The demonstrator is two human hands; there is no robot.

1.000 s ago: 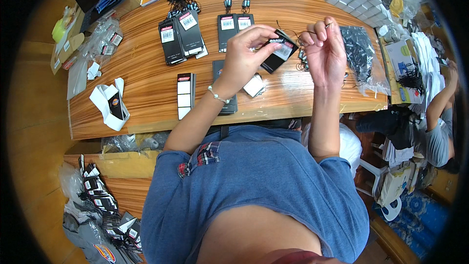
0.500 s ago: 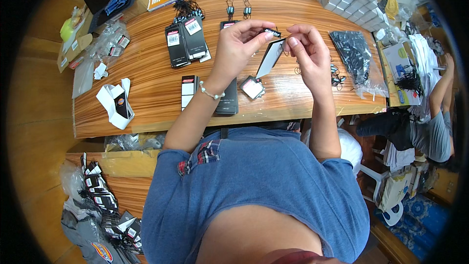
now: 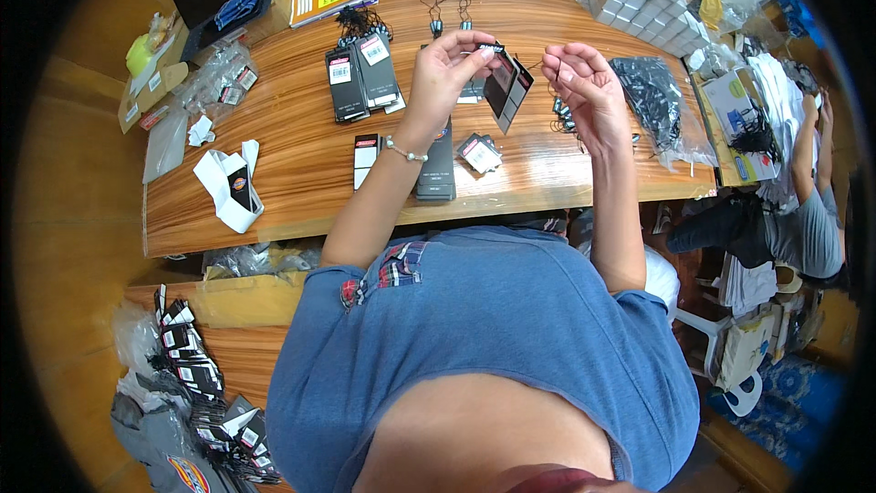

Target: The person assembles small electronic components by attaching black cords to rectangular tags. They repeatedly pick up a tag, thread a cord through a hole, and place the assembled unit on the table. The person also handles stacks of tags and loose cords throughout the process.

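My left hand (image 3: pixel 449 78) is closed in a pinch on the top of black hang tags (image 3: pixel 507 96), which dangle below its fingertips. A dark cord (image 3: pixel 537 65) runs from the tags toward my right hand (image 3: pixel 589 89), whose fingers are pinched together on it. Beneath the hands lies a small stack of square white-labelled tags (image 3: pixel 480 154). A tall pile of dark grey tags (image 3: pixel 437 169) sits partly behind my left wrist, beside a smaller pile of black-and-white tags (image 3: pixel 366 160). Loose looped cords (image 3: pixel 563 114) lie beneath my right hand.
Dark tags with strings (image 3: pixel 365 78) are stacked at the back left. A white folded band (image 3: pixel 219 187) lies near the left edge. A bag of black cords (image 3: pixel 650 100) and wrapped white boxes (image 3: pixel 643 5) stand on the right. Another person (image 3: pixel 803 228) works at far right.
My right hand has drawn away from the tags to the right, with the cord stretched between. The tags now hang from my left hand and show their dark faces. The view has shifted slightly.
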